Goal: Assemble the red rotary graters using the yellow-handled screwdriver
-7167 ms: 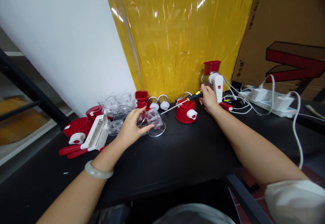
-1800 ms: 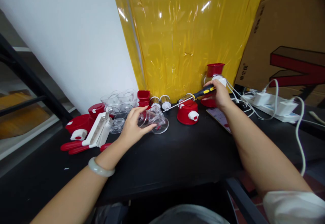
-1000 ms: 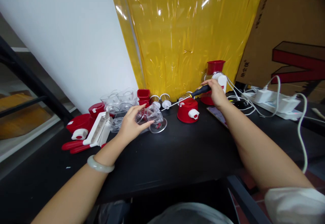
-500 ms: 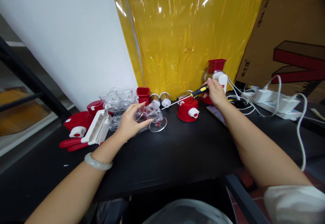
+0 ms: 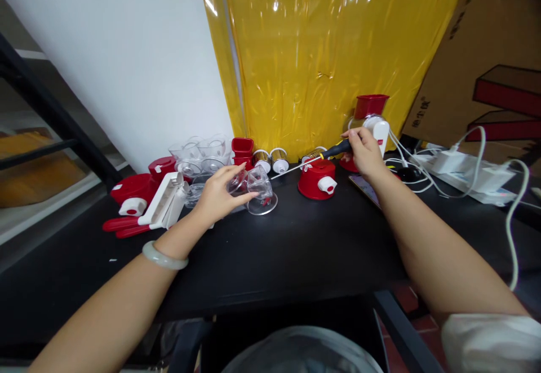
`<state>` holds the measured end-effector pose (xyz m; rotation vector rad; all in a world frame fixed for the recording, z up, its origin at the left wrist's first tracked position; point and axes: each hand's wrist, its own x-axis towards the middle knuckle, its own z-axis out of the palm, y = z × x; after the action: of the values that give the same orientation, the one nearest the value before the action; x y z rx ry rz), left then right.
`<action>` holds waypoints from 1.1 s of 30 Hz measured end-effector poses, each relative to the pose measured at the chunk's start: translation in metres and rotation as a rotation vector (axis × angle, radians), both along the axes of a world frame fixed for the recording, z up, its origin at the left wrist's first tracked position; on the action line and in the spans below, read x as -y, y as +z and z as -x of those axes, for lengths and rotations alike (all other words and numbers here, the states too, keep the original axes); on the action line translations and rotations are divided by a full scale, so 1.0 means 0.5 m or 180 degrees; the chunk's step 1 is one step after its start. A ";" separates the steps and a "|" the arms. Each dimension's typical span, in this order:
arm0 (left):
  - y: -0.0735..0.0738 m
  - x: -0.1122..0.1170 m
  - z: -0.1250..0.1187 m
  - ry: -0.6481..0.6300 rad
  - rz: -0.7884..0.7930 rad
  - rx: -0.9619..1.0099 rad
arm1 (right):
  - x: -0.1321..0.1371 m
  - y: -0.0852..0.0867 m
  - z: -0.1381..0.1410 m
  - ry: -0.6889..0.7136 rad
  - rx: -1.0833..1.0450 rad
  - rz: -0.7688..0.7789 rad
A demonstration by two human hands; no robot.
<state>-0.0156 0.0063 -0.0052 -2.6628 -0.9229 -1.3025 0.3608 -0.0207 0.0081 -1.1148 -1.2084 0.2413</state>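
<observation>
My left hand (image 5: 217,197) is closed round a clear plastic housing (image 5: 258,188) that lies on its side on the black table (image 5: 296,249). My right hand (image 5: 364,152) grips the black and yellow handle of a screwdriver (image 5: 315,159), whose thin shaft points left toward the clear housing. Just below the shaft stands a red round base with a white knob (image 5: 315,180). Behind my right hand is an assembled red and white grater unit (image 5: 372,119).
At the left lie red bases, red handles and a white frame (image 5: 163,209), with clear housings (image 5: 198,156) and metal drums (image 5: 270,160) behind. A phone (image 5: 367,188), a power strip with white chargers and cables (image 5: 465,167), yellow sheeting and a cardboard box are at the back right.
The view has shifted a little. My right hand with the screwdriver has stayed near the grater unit; the left hand keeps hold of the clear housing, tilted slightly.
</observation>
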 end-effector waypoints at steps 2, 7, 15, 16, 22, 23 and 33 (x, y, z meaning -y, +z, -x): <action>-0.002 -0.001 0.000 -0.0027 -0.0028 0.0002 | -0.005 -0.006 -0.004 -0.0011 -0.0026 0.0063; -0.007 -0.002 0.000 -0.0005 -0.0060 -0.0001 | -0.015 -0.015 -0.011 -0.0025 -0.0179 0.0140; -0.003 0.004 0.000 0.0014 0.0030 -0.0096 | -0.026 -0.021 -0.006 0.0078 -0.0719 0.0261; -0.003 0.005 0.000 0.0003 0.0038 -0.0093 | -0.025 -0.022 -0.005 0.0088 -0.0731 0.0281; -0.004 0.009 0.001 -0.0034 0.0125 -0.0088 | -0.025 -0.034 -0.004 -0.0011 -0.0508 0.0452; -0.003 0.010 0.001 -0.0026 0.0142 -0.0093 | -0.026 -0.036 -0.005 0.0009 -0.0555 0.0442; 0.001 0.012 0.002 -0.0080 0.0175 -0.0069 | -0.033 -0.042 -0.009 0.0483 -0.1062 0.0367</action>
<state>-0.0165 0.0002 -0.0049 -2.7328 -0.9394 -1.2685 0.3656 -0.0044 -0.0128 -1.0337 -0.9892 0.5961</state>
